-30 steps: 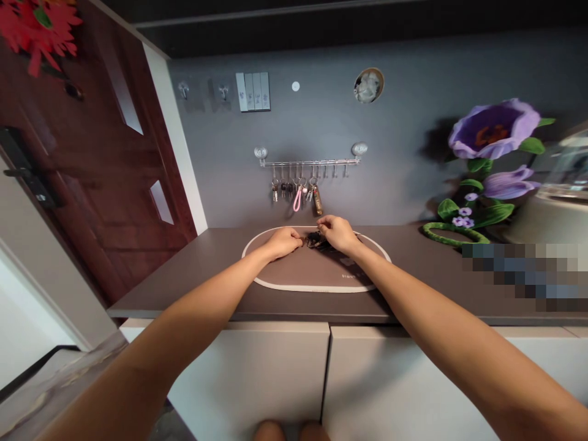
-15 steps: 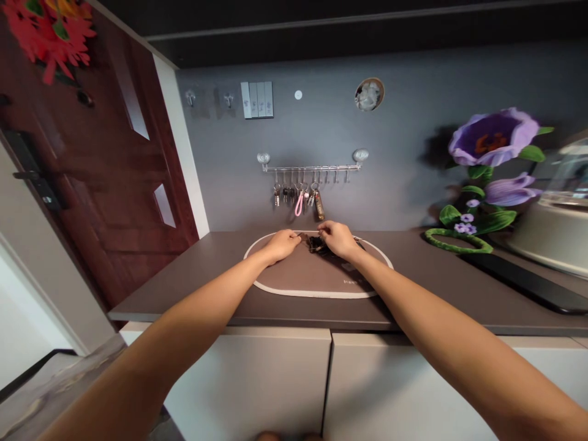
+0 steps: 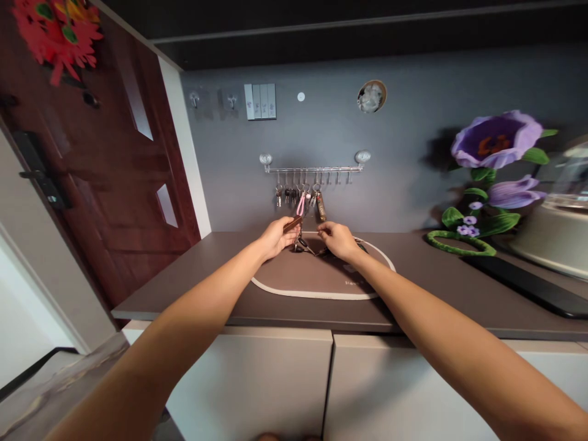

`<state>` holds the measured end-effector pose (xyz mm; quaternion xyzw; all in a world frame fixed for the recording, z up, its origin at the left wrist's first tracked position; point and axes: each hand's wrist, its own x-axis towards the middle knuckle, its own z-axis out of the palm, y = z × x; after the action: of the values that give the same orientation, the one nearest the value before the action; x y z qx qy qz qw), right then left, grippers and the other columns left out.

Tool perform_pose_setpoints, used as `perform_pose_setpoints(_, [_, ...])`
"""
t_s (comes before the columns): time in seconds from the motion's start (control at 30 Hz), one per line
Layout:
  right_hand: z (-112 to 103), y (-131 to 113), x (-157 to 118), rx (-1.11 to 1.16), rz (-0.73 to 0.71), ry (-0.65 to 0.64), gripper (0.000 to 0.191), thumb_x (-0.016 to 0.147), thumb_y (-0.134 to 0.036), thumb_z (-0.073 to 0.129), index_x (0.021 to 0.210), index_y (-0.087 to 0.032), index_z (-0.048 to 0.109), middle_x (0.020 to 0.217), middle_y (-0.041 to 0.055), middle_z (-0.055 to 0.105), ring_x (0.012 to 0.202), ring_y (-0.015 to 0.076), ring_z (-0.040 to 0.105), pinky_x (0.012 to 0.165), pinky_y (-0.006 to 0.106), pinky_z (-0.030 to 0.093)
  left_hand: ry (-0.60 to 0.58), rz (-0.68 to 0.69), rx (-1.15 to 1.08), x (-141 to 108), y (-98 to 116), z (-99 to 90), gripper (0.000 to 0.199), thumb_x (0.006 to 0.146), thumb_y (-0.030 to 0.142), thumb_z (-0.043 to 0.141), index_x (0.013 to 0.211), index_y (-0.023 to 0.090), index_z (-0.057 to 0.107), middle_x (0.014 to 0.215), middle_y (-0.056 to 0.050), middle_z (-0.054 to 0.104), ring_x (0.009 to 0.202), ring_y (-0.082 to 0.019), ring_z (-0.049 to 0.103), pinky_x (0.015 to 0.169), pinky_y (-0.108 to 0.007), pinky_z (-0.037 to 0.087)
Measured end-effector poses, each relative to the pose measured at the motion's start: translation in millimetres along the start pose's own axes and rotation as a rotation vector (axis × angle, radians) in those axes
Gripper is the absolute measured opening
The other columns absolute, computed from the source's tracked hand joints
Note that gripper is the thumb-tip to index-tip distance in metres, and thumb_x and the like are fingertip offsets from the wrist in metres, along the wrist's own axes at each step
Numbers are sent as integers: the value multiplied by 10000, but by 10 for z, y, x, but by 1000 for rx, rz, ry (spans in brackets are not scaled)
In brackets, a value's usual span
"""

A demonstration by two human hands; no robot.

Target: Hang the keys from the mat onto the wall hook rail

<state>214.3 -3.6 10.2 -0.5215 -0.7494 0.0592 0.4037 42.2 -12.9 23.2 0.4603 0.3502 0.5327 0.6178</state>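
Note:
My left hand (image 3: 276, 237) is closed on the brown fob (image 3: 293, 224) of a bunch of keys. Its dark and metal keys (image 3: 301, 245) dangle just above the brown oval mat (image 3: 303, 275). To the right, my right hand (image 3: 339, 239) is closed in a pinch over the mat, with dark strands or key parts under its fingers. What the pinch holds is hidden by the hand. Behind both hands, a clear hook rail (image 3: 316, 169) on the wall carries several keys, a pink loop (image 3: 301, 203) and a brown tag (image 3: 321, 207).
The dark counter (image 3: 184, 269) has white cabinet doors below. On the right stand a purple flower ornament (image 3: 496, 144), a black flat case (image 3: 528, 285) and a pale round-based appliance (image 3: 551, 236). A dark shelf (image 3: 321, 37) hangs overhead; a red-brown door (image 3: 114, 184) is at left.
My left hand has lifted and turned, bringing the brown fob up with its keys hanging. My right hand has barely moved. The view has shifted slightly.

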Motion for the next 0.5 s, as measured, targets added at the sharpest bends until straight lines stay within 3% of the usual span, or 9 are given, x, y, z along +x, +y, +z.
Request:
perform_pose_setpoints(0.23, [-1, -82, -56, 122, -85, 29, 191, 746, -198, 522, 908, -195, 622, 882, 44, 654, 783, 144, 582, 772, 267, 424, -154, 3, -122, -30, 87, -50, 294, 759, 325, 400, 891, 117, 559, 941, -156, 642, 882, -214, 600, 835, -372, 432])
perform_pose_setpoints(0.5, [-56, -228, -115, 192, -221, 47, 206, 781, -363, 485, 832, -186, 577, 820, 27, 610, 721, 119, 538, 693, 230, 411, -173, 78, -203, -54, 147, -43, 346, 787, 328, 370, 976, 98, 547, 1045, -173, 611, 1001, -247, 563, 868, -397, 428])
